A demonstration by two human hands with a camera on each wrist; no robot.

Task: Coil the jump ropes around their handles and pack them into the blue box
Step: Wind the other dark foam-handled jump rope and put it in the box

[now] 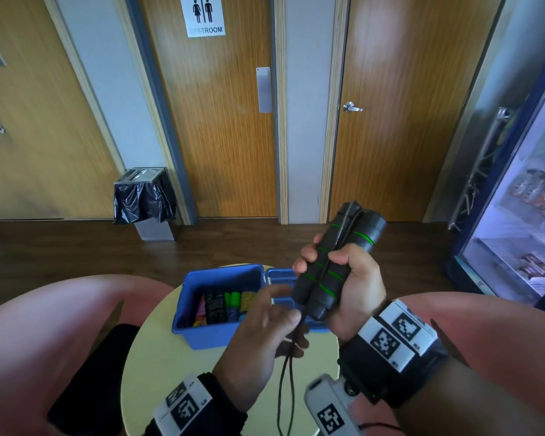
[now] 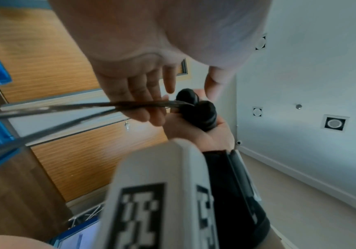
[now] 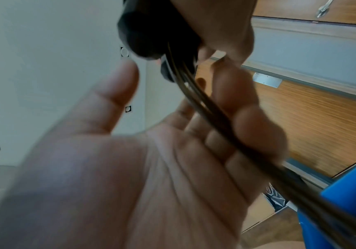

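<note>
Low in the frame, the thin black cord (image 1: 285, 382) is hanging in two strands. The left hand (image 1: 258, 335) is hooking it with loosely bent fingers, thumb spread. Above, the right hand (image 1: 356, 287) is gripping the paired black foam handles with green rings (image 1: 331, 262). Farther off, the open blue plastic box (image 1: 202, 336) is sitting on the round pale-yellow table (image 1: 158, 366), already holding other bundles. Step: coiling. Next, probably, steady tension through each wrap.

wooden doors (image 1: 224, 121), restroom sign (image 1: 203, 15), dark wood floor (image 1: 76, 247), lined bin (image 1: 143, 199), drinks fridge (image 1: 523, 221)
</note>
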